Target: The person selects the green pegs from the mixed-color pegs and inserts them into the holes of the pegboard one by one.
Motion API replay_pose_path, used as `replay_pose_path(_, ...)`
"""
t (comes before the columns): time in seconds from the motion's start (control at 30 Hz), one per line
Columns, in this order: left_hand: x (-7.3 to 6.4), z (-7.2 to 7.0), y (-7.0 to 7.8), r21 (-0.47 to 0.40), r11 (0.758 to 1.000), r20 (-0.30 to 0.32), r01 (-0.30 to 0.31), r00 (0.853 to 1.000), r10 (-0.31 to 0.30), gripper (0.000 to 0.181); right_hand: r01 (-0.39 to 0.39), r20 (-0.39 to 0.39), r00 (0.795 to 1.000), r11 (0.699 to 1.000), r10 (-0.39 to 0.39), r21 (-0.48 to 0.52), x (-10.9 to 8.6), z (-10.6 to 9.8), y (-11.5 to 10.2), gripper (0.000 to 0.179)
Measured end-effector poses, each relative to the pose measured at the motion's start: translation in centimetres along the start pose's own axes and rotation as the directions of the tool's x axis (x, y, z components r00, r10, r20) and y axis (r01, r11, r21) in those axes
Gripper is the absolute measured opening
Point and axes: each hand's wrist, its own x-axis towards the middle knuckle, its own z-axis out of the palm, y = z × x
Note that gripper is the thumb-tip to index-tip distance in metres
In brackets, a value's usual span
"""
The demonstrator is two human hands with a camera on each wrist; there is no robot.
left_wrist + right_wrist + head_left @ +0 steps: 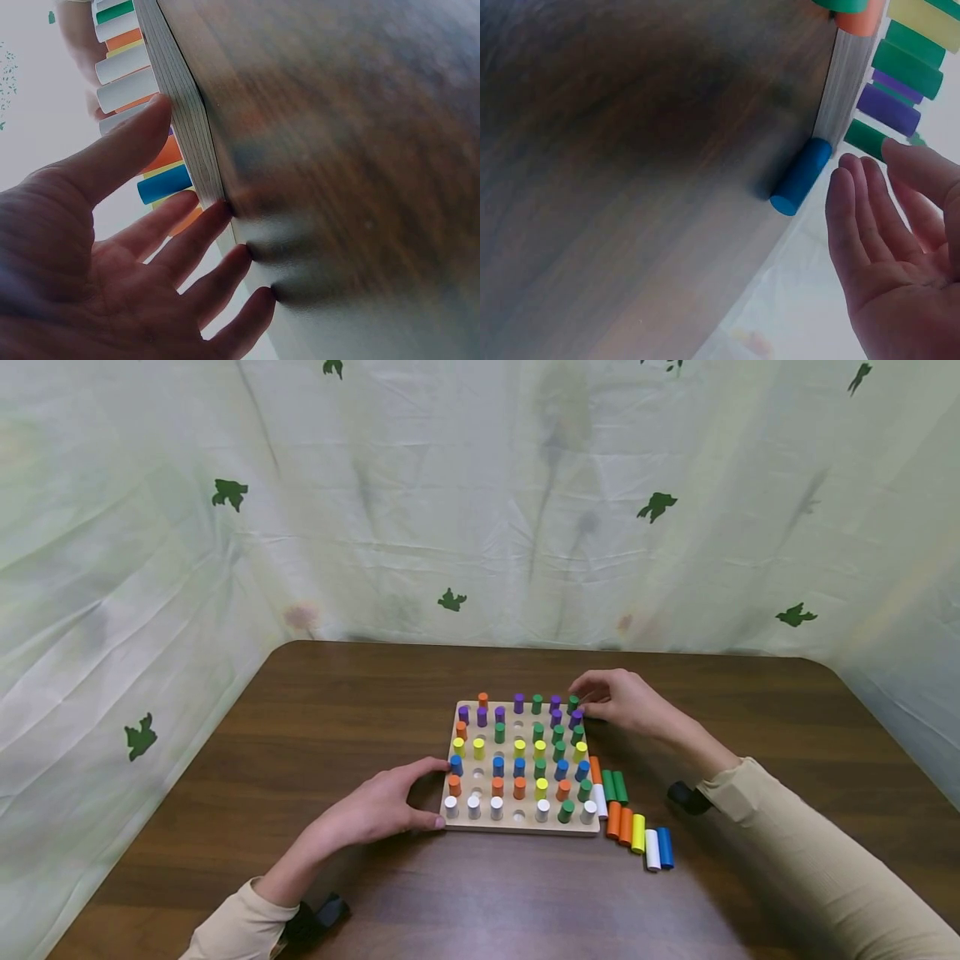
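A wooden pegboard (pixel 525 828) lies on the table with rows of coloured pegs standing in its holes. My left hand (pixel 381 803) is at the board's left edge, thumb near the front corner. Its fingers are spread, with fingertips against the board's side in the left wrist view. At the far right corner, my right hand (pixel 624 700) has thumb and index finger at the top of a green peg (pixel 864 139), pinching it. The index fingertip is partly hidden behind the thumb. Purple pegs (pixel 889 109) stand beside that one.
Loose pegs lie right of the board, among them green pegs (pixel 620 787), orange pegs (pixel 626 826), a yellow peg (pixel 638 834) and a white peg (pixel 652 851). One blue peg (pixel 801 178) lies by the far right corner. A pale cloth (pixel 480 510) hangs behind the table.
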Motion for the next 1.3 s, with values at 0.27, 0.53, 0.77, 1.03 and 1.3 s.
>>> replay_pose_path(0.27, -0.1, 0.0, 0.1, -0.004, 1.000, 0.002, 0.000, 1.000, 0.000, 0.069, -0.001, -0.010, 1.000, 0.999, 0.002, 0.035, -1.1, -0.4, -0.2, 0.027)
replay_pose_path(0.53, -0.2, -0.1, 0.2, 0.003, 1.000, -0.003, 0.010, 1.000, -0.010, 0.068, -0.013, -0.015, 1.000, 1.000, 0.013, 0.023, -3.0, -0.9, -0.7, 0.029)
replay_pose_path(0.77, -0.2, -0.1, 0.3, 0.000, 1.000, -0.003, 0.008, 1.000, -0.008, 0.069, -0.026, 0.010, 1.000, 0.999, 0.026, -0.020, -5.2, -1.2, -0.8, 0.029)
replay_pose_path(1.03, -0.2, -0.1, 0.2, -0.010, 1.000, 0.003, 0.006, 1.000, -0.006, 0.067, -0.015, 0.083, 0.996, 0.999, 0.018, -0.031, -7.1, -1.3, -0.6, 0.030)
replay_pose_path(1.3, -0.2, -0.1, 0.2, -0.005, 1.000, -0.002, -0.004, 1.000, 0.004, 0.068, -0.043, 0.156, 0.987, 0.999, 0.045, -0.019, -8.1, -0.5, -0.2, 0.030)
